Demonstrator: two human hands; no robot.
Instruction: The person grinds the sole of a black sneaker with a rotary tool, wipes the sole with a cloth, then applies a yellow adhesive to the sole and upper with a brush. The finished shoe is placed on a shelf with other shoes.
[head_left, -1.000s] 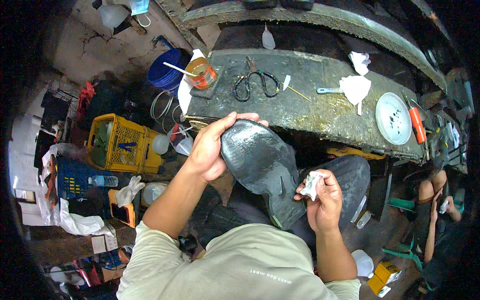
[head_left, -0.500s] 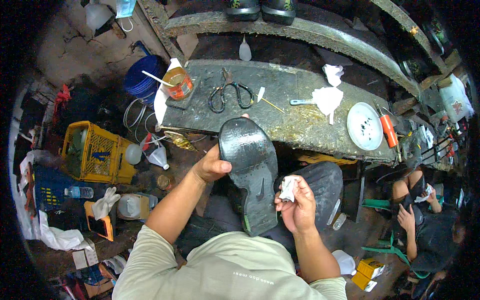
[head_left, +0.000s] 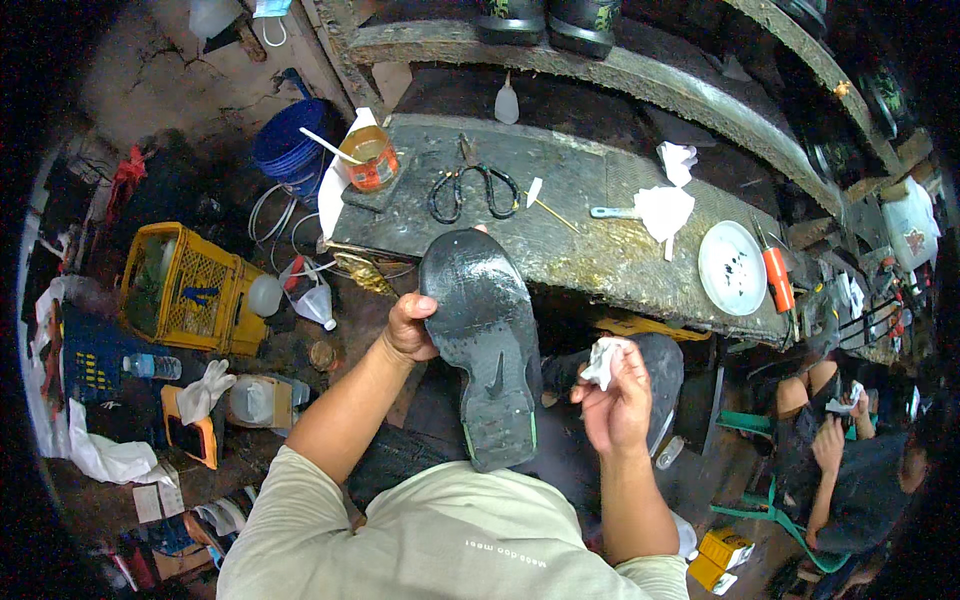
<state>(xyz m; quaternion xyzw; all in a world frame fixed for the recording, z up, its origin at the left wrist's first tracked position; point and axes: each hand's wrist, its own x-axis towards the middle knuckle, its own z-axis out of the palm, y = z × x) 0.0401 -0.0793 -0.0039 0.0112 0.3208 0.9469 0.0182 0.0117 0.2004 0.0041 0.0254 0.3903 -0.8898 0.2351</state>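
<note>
My left hand [head_left: 409,328] grips the left edge of a black shoe sole [head_left: 490,350], thumb on its face and fingers behind. The sole is held over my lap, underside toward me, toe end at the workbench edge. Its toe half shines as if wet; the heel half looks duller. My right hand [head_left: 617,395] pinches a crumpled white cloth or tissue [head_left: 603,362] between thumb and fingers, to the right of the sole and apart from it. Whether a whole shoe is behind the sole is hidden.
On the workbench [head_left: 600,265] are scissors [head_left: 473,190], an orange-labelled jar [head_left: 372,160] with a stick, a brush [head_left: 612,212] by white paper, a white plate [head_left: 732,266] and an orange-handled tool [head_left: 777,278]. A yellow crate [head_left: 185,290] stands left; another person [head_left: 850,470] sits right.
The sole has shifted left and turned more upright. My right hand with the white cloth has moved up and away from the sole's edge. The whole view has shifted slightly.
</note>
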